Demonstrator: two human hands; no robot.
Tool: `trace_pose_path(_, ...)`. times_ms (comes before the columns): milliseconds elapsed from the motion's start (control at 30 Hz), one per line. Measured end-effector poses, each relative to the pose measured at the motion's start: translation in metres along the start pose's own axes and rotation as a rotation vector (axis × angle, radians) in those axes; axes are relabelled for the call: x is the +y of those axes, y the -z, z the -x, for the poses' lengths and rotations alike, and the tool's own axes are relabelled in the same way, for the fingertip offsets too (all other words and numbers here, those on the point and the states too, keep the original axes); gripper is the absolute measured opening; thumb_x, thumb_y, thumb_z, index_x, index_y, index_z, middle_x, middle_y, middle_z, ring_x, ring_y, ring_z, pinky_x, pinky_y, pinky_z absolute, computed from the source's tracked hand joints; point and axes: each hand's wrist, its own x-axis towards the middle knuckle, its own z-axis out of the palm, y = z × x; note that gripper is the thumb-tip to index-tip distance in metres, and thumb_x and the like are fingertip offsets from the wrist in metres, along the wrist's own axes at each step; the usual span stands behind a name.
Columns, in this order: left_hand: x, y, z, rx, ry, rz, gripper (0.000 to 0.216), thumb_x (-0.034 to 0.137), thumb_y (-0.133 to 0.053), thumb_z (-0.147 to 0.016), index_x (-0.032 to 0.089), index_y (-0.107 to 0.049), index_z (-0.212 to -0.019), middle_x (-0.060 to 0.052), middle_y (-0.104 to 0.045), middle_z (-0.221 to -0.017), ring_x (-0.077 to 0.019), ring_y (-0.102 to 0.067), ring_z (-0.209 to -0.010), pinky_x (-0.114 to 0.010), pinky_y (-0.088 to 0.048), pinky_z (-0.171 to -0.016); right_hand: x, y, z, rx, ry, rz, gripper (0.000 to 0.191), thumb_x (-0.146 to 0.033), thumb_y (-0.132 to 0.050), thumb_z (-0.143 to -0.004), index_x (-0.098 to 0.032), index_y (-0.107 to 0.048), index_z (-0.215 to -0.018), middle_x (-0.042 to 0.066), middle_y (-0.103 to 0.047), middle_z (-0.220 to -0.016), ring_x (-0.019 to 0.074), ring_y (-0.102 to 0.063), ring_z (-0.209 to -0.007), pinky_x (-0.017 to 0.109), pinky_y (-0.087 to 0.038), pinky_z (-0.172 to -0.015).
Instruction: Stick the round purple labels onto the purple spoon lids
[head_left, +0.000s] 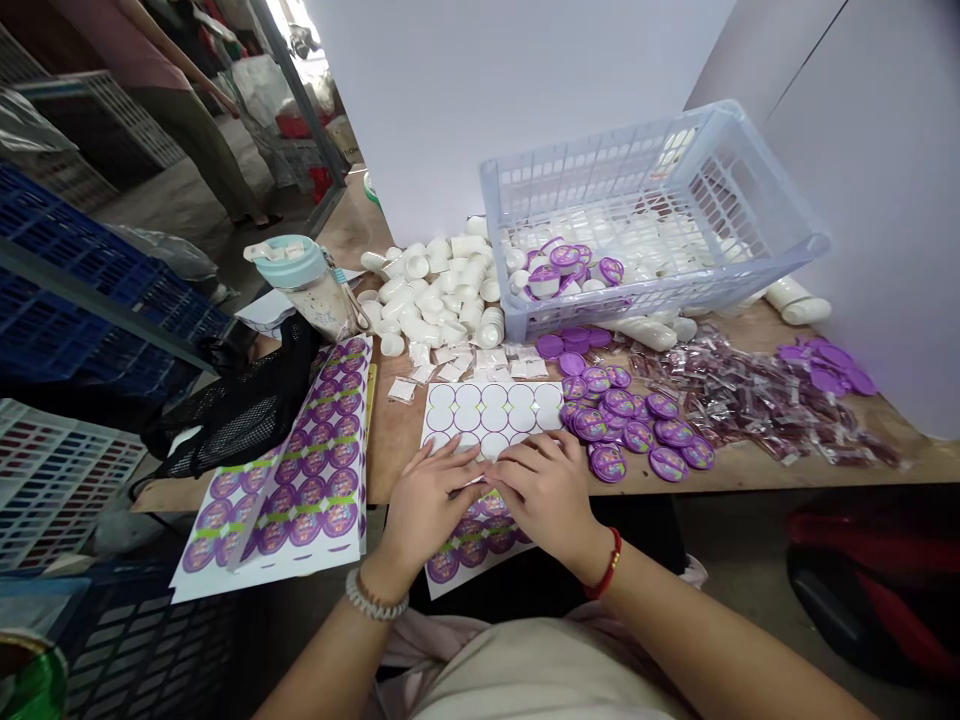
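A sticker sheet (pixel 480 548) lies under both hands. Its upper part shows bare white backing with circle outlines, while purple round stickers fill the lower part, which hangs over the table's front edge. My left hand (pixel 435 500) has its fingers bent over the sheet, thumb toward the middle. From the other side my right hand (pixel 546 492) meets it, and the fingertips of both come together at the sheet. What lies exactly between the fingertips is mostly hidden. Just right of the sheet is a pile of purple lids with round stickers (pixel 619 405).
A pale plastic basket (pixel 652 297) holds white cups, some purple-lidded. White cups (pixel 442 290) and small white packets (pixel 491 362) lie left of it. Brown packets (pixel 739 390) and plain purple lids (pixel 829 367) lie right. More sticker sheets (pixel 307 480), a black mesh bag (pixel 247 410) and a tumbler (pixel 307 290) are left.
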Motion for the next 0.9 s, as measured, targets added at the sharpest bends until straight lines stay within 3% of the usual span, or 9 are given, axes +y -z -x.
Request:
trace_pose_path(300,0.000,0.006,0.000,-0.077,0.004,-0.017,0.039,0.027,-0.071,-0.097,0.037,-0.073,-0.134,-0.004,-0.069,-0.145,-0.0307,-0.055,-0.147,-0.062,-0.037,-0.125,0.005,-0.006,0.010,0.136,0.081,0.029,0.020,-0.019,-0.061,-0.101,-0.029,-0.073,-0.089,-0.002,-0.078,-0.094,0.0218,-0.058,-0.095,0.045,-0.035,-0.097)
trace_pose_path(433,0.001,0.012,0.001,-0.135,-0.007,-0.049,0.048,0.039,-0.078,-0.092,0.035,-0.069,-0.140,-0.005,-0.064,-0.151,-0.0323,-0.051,-0.150,-0.062,-0.036,-0.125,0.000,0.000,0.018,0.096,0.073,-0.033,0.017,-0.018,-0.062,-0.101,-0.026,-0.070,-0.088,0.000,-0.075,-0.091,0.0221,-0.057,-0.094,0.046,-0.034,-0.100)
trace_pose_path(500,-0.001,0.016,0.001,-0.153,-0.026,-0.061,0.059,0.047,-0.079,-0.091,0.035,-0.064,-0.146,-0.006,-0.058,-0.157,-0.0334,-0.047,-0.153,-0.062,-0.035,-0.126,-0.002,0.011,0.024,0.057,0.026,-0.096,0.017,-0.021,-0.061,-0.102,-0.028,-0.071,-0.090,0.000,-0.073,-0.091,0.0222,-0.058,-0.095,0.048,-0.034,-0.104)
trace_pose_path(567,-0.006,0.018,0.001,-0.159,-0.049,-0.064,0.055,0.049,-0.071,-0.097,0.037,-0.061,-0.149,-0.005,-0.054,-0.161,-0.0321,-0.043,-0.155,-0.061,-0.033,-0.127,0.002,0.026,0.030,0.064,-0.049,-0.149,0.017,-0.025,-0.060,-0.103,-0.030,-0.073,-0.093,0.001,-0.071,-0.090,0.0227,-0.059,-0.095,0.049,-0.035,-0.104)
trace_pose_path(733,-0.019,0.016,-0.001,-0.119,-0.053,-0.079,0.039,0.043,-0.054,-0.107,0.038,-0.066,-0.144,-0.003,-0.059,-0.157,-0.0283,-0.047,-0.153,-0.059,-0.031,-0.128,0.045,0.057,0.028,0.272,-0.306,-0.147,0.016,-0.031,-0.063,-0.102,-0.027,-0.068,-0.086,0.001,-0.068,-0.077,0.0224,-0.063,-0.079,0.046,-0.044,-0.090)
trace_pose_path(800,-0.021,0.014,-0.001,-0.077,-0.030,-0.098,0.040,0.044,-0.056,-0.106,0.037,-0.066,-0.144,-0.003,-0.060,-0.156,-0.0298,-0.049,-0.152,-0.061,-0.031,-0.128,0.069,0.060,0.021,0.350,-0.411,-0.133,0.008,-0.036,-0.066,-0.099,-0.028,-0.067,-0.100,0.001,-0.067,-0.079,0.0238,-0.065,-0.080,0.047,-0.049,-0.090)
trace_pose_path(900,-0.019,0.013,0.000,-0.038,-0.003,-0.112,0.039,0.042,-0.058,-0.104,0.037,-0.068,-0.142,-0.004,-0.062,-0.155,-0.0315,-0.050,-0.151,-0.062,-0.032,-0.127,0.101,0.056,0.009,0.324,-0.433,-0.168,0.051,-0.037,-0.071,-0.094,-0.027,-0.049,-0.140,0.002,-0.068,-0.092,0.0258,-0.070,-0.089,0.047,-0.054,-0.094)
